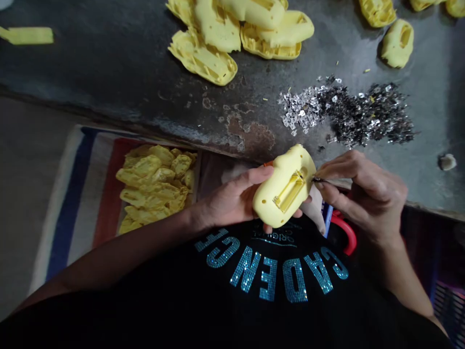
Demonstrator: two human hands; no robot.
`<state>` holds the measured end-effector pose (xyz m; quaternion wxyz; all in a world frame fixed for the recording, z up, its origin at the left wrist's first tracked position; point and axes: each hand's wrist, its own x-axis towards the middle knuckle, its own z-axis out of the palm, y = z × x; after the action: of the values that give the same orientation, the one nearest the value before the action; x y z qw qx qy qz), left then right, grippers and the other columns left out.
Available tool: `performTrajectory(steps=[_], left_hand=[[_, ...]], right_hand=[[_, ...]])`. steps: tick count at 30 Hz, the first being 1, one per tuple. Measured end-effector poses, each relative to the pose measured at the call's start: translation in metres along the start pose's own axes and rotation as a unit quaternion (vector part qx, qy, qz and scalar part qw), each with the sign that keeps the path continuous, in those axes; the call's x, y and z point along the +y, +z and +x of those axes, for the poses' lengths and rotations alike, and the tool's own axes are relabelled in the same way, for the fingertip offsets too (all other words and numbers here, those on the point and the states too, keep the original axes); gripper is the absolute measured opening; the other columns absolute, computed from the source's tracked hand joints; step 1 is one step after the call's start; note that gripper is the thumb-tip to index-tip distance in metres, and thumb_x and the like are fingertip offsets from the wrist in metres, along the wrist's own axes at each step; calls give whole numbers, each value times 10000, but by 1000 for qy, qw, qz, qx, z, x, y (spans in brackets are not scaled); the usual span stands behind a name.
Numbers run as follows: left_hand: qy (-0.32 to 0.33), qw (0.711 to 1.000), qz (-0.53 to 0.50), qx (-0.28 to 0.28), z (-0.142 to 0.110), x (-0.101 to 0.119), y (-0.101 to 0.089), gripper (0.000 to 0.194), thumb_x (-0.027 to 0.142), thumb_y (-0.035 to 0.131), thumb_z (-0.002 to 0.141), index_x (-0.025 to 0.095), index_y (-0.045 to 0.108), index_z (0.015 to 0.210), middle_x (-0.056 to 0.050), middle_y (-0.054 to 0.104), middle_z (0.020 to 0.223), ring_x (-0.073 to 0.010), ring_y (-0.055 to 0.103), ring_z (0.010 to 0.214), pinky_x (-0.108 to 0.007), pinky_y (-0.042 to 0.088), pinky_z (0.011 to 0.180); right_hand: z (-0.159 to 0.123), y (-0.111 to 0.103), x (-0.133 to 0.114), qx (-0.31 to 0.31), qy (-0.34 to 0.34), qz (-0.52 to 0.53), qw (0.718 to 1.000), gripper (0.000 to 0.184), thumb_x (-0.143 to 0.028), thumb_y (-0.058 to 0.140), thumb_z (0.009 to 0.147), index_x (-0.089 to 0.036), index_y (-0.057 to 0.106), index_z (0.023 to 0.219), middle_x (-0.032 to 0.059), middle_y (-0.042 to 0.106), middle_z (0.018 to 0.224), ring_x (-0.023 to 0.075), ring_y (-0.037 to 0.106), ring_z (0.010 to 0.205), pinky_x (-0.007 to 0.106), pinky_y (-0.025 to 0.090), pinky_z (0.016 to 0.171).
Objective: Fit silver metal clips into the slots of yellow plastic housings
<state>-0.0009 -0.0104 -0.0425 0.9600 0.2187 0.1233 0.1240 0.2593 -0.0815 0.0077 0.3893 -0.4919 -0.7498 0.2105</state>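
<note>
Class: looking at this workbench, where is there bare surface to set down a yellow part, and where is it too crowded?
Bare metal lies on the table between the yellow strip and the shell heap, and below that heap, left of the metal bits. The top right is crowded with bits and loose shells.

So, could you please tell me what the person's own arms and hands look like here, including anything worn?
Both forearms are bare, with no sleeves in view. The left hand and right hand wear no gloves, and no rings or watch show. A black shirt with sparkly teal lettering covers the torso.
</note>
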Motion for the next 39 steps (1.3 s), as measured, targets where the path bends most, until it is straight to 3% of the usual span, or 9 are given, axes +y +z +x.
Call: performTrajectory(steps=[4, 12, 15, 20, 25, 31, 35, 39], left_hand=[[-12, 1000, -12, -1, -1, -4, 0, 561, 678, 798, 1017, 258, 747, 1385, -113, 868, 1234, -295, 870, 1041, -212, 566, 541], [-5, 999, 3, 37, -2, -8, 6, 637, 706, 822, 985, 235, 780, 1413, -125, 856, 1260, -302, 844, 1070, -264, 625, 633], [2, 999, 34, 41, -1, -9, 9, 664, 741, 764, 1010, 255, 778, 1463, -116, 860, 1274, -324, 833, 1100, -302, 633, 652], [12, 998, 40, 46, -1, -10, 9, 567, 726, 728, 1048, 271, 822, 1374, -99, 864, 1224, -276, 817, 991, -275, 579, 582], [8, 997, 49, 60, -1, -12, 7, 721, 786, 781, 974, 250, 790, 1456, -122, 858, 1248, -305, 824, 977, -304, 586, 545], [15, 999, 7, 31, -1, -11, 6, 655, 722, 792, 1002, 238, 774, 1442, -138, 856, 1282, -312, 844, 1070, -261, 600, 566], [34, 999, -6, 36, -4, -13, 10, 540, 667, 823, 1011, 271, 778, 1376, -109, 858, 1243, -270, 843, 1034, -250, 629, 613], [103, 988, 60, 102, -13, -14, 21, 621, 464, 907, 998, 367, 684, 1569, -48, 847, 1261, -221, 832, 1004, -291, 656, 785]], right_hand=[[8, -1, -7, -32, -56, -75, 995, 309, -152, 832, 1024, -335, 769, 1265, 20, 848, 1096, 247, 799, 940, 454, 636, 846], [11, -9, -17, -91, -89, -175, 976, 224, -264, 792, 1081, -346, 765, 1288, 29, 852, 1114, 249, 769, 935, 442, 620, 839], [12, -9, -18, -99, -108, -193, 970, 197, -263, 781, 1089, -324, 759, 1275, 35, 843, 1083, 245, 740, 916, 429, 594, 806], [10, -8, -23, -101, -75, -206, 970, 154, -245, 724, 1117, -339, 794, 1217, 31, 859, 1116, 246, 729, 911, 441, 575, 798], [6, -5, -26, -77, -96, -230, 965, 203, -243, 736, 1111, -339, 770, 1287, 36, 859, 1122, 252, 734, 918, 445, 598, 796], [-5, 1, -31, -3, -52, -166, 985, 366, -160, 787, 1054, -382, 767, 1345, 22, 872, 1142, 257, 782, 916, 466, 640, 835], [-8, 4, -21, 59, 0, -124, 990, 299, -189, 837, 1024, -370, 800, 1259, 31, 858, 1115, 273, 800, 975, 464, 653, 851], [-1, 5, -4, -1, 82, -8, 997, 451, -403, 886, 1007, -327, 740, 1427, 88, 805, 1321, 305, 801, 1129, 440, 673, 839]])
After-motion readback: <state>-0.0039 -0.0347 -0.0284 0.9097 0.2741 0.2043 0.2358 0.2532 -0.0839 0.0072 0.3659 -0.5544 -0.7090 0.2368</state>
